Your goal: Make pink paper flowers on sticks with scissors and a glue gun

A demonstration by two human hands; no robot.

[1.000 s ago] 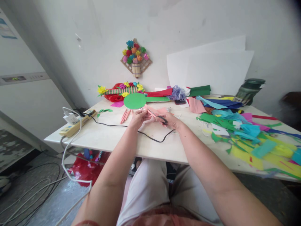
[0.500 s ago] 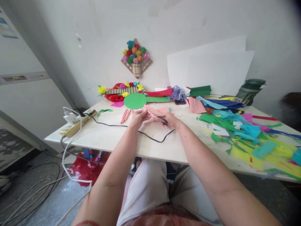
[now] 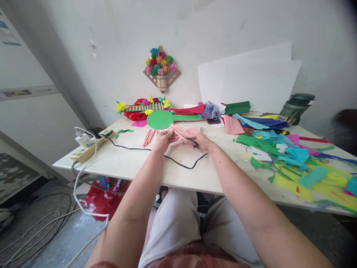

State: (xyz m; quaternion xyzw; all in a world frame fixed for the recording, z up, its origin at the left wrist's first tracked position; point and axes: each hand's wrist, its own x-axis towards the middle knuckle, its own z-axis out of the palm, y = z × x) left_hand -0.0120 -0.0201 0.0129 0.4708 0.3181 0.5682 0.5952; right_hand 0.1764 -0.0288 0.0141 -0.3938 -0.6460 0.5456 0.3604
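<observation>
My left hand [image 3: 166,138] is closed on a piece of pink paper [image 3: 178,130], pinching its left part. My right hand [image 3: 201,143] grips black-handled scissors [image 3: 192,140], whose blades lie along the paper and point to the left hand. Beyond the hands lies a green paddle-shaped piece [image 3: 160,120] with a round head and a long strip. Several thin pink paper rolls [image 3: 149,137] rest on the table left of my left hand. More pink paper lies behind the scissors, partly hidden by them.
A power strip [image 3: 92,146] sits at the table's left, with a black cable [image 3: 131,149] running under my hands. Coloured paper scraps [image 3: 295,160] cover the right side, near a dark green bottle [image 3: 297,108]. A flower-trimmed lattice [image 3: 143,107] stands at the back.
</observation>
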